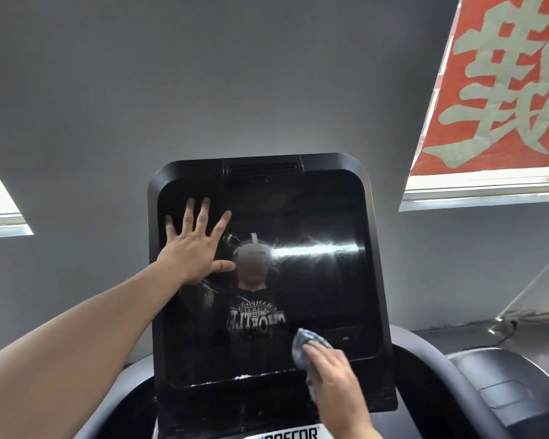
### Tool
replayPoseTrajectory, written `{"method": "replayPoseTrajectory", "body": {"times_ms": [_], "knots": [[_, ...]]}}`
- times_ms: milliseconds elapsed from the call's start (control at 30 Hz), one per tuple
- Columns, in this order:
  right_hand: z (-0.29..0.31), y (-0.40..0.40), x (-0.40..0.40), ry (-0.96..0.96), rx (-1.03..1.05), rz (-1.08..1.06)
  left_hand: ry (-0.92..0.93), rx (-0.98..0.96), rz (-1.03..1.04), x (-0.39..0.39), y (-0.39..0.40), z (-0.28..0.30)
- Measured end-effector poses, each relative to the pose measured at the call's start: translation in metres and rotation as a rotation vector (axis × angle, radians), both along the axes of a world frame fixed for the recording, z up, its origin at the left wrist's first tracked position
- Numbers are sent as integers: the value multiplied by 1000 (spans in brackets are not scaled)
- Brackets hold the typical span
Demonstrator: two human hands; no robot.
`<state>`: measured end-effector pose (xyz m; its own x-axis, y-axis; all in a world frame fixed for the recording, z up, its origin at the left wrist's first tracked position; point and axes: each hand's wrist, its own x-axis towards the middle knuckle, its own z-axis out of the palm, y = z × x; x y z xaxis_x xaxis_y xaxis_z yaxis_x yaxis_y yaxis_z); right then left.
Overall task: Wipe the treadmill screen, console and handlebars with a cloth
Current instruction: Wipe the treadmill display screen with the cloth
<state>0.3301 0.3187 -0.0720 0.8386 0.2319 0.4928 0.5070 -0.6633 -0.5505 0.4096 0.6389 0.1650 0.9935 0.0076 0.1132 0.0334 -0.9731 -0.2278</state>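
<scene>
The treadmill's black glossy screen (314,280) fills the middle of the head view, tilted back, with smears and a bright glare streak on it. My left hand (194,245) lies flat on the screen's upper left, fingers spread and straight. My right hand (333,372) holds a grey cloth (305,342) against the lower right of the screen, fingers curled over it. The console frame (377,248) surrounds the glass. White crumbs lie along the screen's bottom ledge (244,377). A grey handlebar (425,362) curves off on the right.
A grey wall stands behind the console. A red banner (501,77) with pale characters hangs over a window at the upper right; another window (0,217) is at the left. A neighbouring machine's dark housing (504,388) sits at the lower right. A cable (520,299) runs down the wall.
</scene>
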Motion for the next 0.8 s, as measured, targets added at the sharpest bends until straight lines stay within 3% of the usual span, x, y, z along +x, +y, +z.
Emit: {"method": "replayPoseTrajectory", "body": {"times_ms": [133, 300, 467, 633, 800], "knots": [[1, -5, -3, 4, -23, -119, 1, -4, -4, 1, 2, -2], [-1, 18, -7, -22, -135, 159, 1, -10, -4, 1, 2, -2], [-1, 3, 2, 3, -49, -38, 4, 5, 8, 1, 1, -1], [10, 42, -9, -28, -132, 171, -9, 12, 2, 1, 1, -2], [14, -12, 11, -26, -76, -77, -22, 12, 4, 2, 2, -3]]}}
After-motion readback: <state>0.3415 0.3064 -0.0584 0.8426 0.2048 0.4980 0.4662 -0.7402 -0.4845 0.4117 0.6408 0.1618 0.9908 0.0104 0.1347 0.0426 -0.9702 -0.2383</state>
